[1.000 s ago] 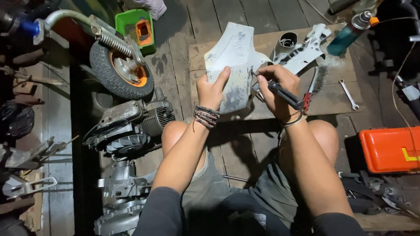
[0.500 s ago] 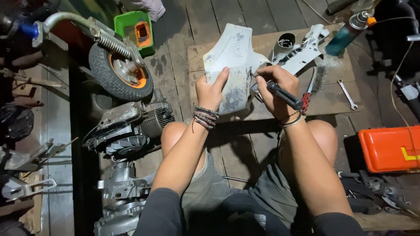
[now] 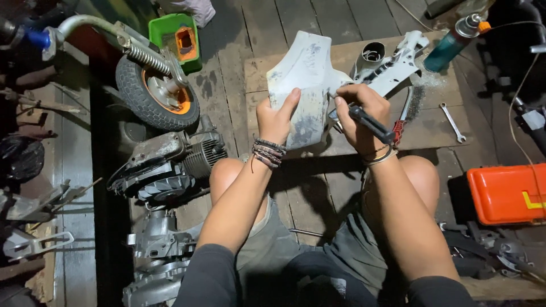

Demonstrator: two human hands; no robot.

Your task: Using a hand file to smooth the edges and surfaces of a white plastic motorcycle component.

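My left hand (image 3: pixel 277 117) grips the near left edge of a curved white plastic body panel (image 3: pixel 305 79) that rests on a wooden board (image 3: pixel 432 122). My right hand (image 3: pixel 357 111) holds a black-handled tool (image 3: pixel 372 124) against the panel's right edge; its tip is hidden by my fingers. Braided bracelets circle my left wrist and a bangle sits on my right wrist.
Behind the panel lie a white bracket part (image 3: pixel 398 62), a grey tube (image 3: pixel 371 54), a teal spray can (image 3: pixel 452 40), a wire brush (image 3: pixel 402 116) and a spanner (image 3: pixel 453 121). A small wheel (image 3: pixel 156 94), an engine (image 3: pixel 170 165), a green tray (image 3: pixel 179 35) stand left. An orange toolbox (image 3: pixel 506 193) sits right.
Both hands stay on the panel; my right hand has shifted the tool slightly along the panel's right edge.
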